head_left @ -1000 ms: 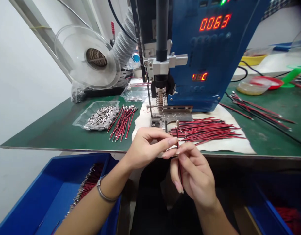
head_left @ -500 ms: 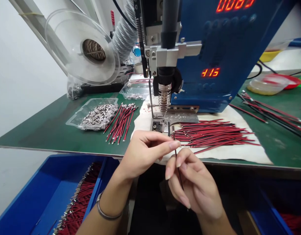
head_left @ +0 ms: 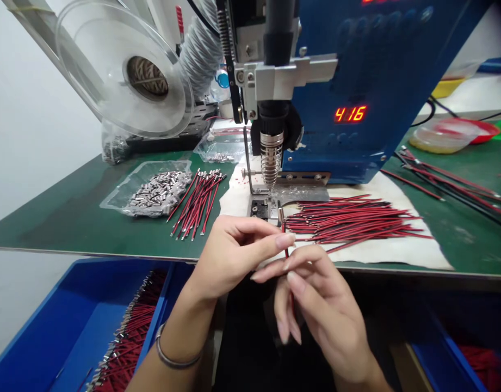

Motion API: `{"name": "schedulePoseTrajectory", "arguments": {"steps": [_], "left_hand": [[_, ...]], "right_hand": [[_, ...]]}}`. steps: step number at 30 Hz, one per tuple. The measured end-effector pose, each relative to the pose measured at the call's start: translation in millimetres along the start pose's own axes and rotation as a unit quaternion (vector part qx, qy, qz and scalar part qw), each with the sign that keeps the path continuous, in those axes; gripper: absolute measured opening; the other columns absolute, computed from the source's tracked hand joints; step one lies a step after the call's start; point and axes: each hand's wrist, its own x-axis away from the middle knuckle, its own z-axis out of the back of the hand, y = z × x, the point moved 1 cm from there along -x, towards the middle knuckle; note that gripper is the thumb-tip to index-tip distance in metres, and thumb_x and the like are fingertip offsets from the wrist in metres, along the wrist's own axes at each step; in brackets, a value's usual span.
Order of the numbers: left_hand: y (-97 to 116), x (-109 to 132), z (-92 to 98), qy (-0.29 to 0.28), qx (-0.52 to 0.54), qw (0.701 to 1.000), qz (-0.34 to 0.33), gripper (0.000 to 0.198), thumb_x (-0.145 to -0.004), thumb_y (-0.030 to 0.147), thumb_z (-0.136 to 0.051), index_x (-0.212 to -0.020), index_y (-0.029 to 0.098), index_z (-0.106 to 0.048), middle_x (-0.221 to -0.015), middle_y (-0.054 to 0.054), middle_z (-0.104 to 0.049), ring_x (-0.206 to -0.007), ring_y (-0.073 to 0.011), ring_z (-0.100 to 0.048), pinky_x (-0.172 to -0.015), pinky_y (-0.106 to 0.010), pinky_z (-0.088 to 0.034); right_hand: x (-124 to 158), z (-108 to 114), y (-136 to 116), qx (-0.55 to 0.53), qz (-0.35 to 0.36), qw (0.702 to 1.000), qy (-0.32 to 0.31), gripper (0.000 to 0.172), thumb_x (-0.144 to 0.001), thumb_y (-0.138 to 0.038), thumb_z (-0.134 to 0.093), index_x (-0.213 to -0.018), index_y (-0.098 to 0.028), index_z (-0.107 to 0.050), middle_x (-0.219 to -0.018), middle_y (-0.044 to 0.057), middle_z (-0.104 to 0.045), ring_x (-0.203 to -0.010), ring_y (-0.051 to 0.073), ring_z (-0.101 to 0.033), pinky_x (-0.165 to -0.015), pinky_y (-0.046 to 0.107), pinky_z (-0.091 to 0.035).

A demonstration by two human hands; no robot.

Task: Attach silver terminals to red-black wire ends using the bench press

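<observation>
My left hand (head_left: 242,253) pinches a red-black wire (head_left: 286,251) between thumb and forefinger, just in front of the machine's base. At the wire's upper end a small metal piece (head_left: 280,215) points up. My right hand (head_left: 319,305) is closed on the same wire lower down, its thumb and fingers around it. Right behind my hands hangs the machine's spring-wrapped tip (head_left: 271,158). A pile of red-black wires (head_left: 352,220) lies on a white cloth (head_left: 421,253) to the right.
Left on the green table (head_left: 62,207) are a clear tray of metal parts (head_left: 158,190) and a wire bundle (head_left: 199,201). A blue machine (head_left: 356,65) stands behind. Below are a blue bin (head_left: 70,321) with finished-looking wires and a large clear reel (head_left: 87,71) above.
The wire has turned, now showing red with the metal piece at its top. My right fingers have shifted left and closed nearer my left hand. The lower display reads 416. The view has shifted slightly.
</observation>
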Motion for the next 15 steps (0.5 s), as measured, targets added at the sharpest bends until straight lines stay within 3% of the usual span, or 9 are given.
{"name": "schedulePoseTrajectory", "arguments": {"steps": [4,9,12,15], "left_hand": [[1.2,0.9,-2.4,-0.023,0.046,0.998,0.019,0.011,-0.071,0.007,-0.088,-0.068,0.016,-0.082,-0.048,0.004,-0.058,-0.044,-0.0011,-0.044,-0.044,-0.008,-0.036],[0.4,1.8,-3.2,-0.058,0.008,0.998,0.004,0.01,-0.077,0.012,-0.086,-0.069,0.017,-0.082,-0.052,0.004,-0.062,-0.049,-0.0026,-0.049,-0.048,-0.009,-0.041],[-3.2,2.2,-0.3,-0.059,-0.092,0.994,-0.027,0.008,-0.079,0.017,-0.086,-0.072,0.017,-0.082,-0.064,0.0,-0.072,-0.058,-0.0066,-0.059,-0.055,-0.012,-0.047],[-6.6,2.0,1.2,-0.067,-0.147,0.986,-0.041,0.011,-0.083,0.021,-0.083,-0.074,0.016,-0.082,-0.067,-0.002,-0.074,-0.06,-0.0081,-0.059,-0.057,-0.015,-0.048]], "right_hand": [[5.0,1.6,-3.2,0.205,0.107,0.972,0.05,0.035,-0.106,-0.015,-0.054,-0.132,-0.039,-0.052,-0.108,-0.001,-0.074,-0.066,0.007,-0.07,-0.052,0.015,-0.053],[2.4,6.2,-1.9,0.328,0.193,0.92,0.095,0.05,-0.101,-0.007,-0.057,-0.142,-0.034,-0.048,-0.106,0.001,-0.074,-0.062,0.008,-0.069,-0.052,0.019,-0.059],[0.9,6.9,-1.8,0.403,0.243,0.873,0.131,0.059,-0.097,-0.006,-0.062,-0.148,-0.029,-0.045,-0.129,0.007,-0.071,-0.062,0.009,-0.071,-0.056,0.023,-0.063],[0.5,5.8,-3.7,0.47,0.28,0.825,0.144,0.067,-0.095,-0.004,-0.064,-0.155,-0.028,-0.042,-0.146,0.011,-0.062,-0.071,0.01,-0.075,-0.066,0.022,-0.066]]}}
